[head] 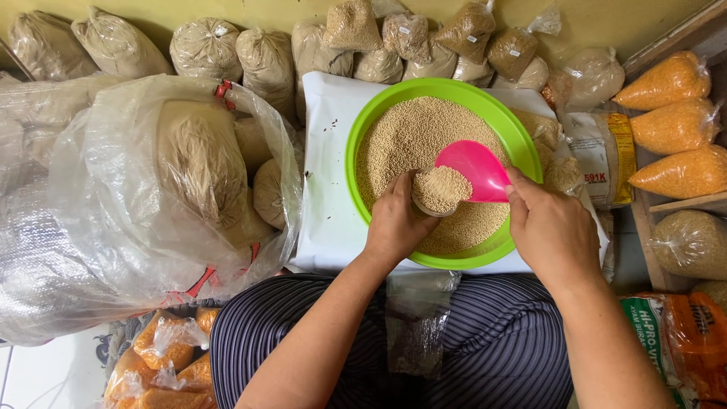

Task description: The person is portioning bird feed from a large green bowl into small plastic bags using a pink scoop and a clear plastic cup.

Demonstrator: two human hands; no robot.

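Below, left hand [395, 221] grips a cup [439, 191], right hand [551, 227] a pink scoop [473, 168] over the green basin [363, 136].

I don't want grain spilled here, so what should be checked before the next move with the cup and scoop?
1. Small cup heaped full of grain: ok.
2. Left hand grips the cup: ok.
3. Cup sits over the green basin, so spills fall back in: ok.
4. Right hand holds the pink scoop at the cup's rim: ok.
5. Scoop emptied: cannot tell.
6. Clear empty bag on the lap open to receive: cannot tell.
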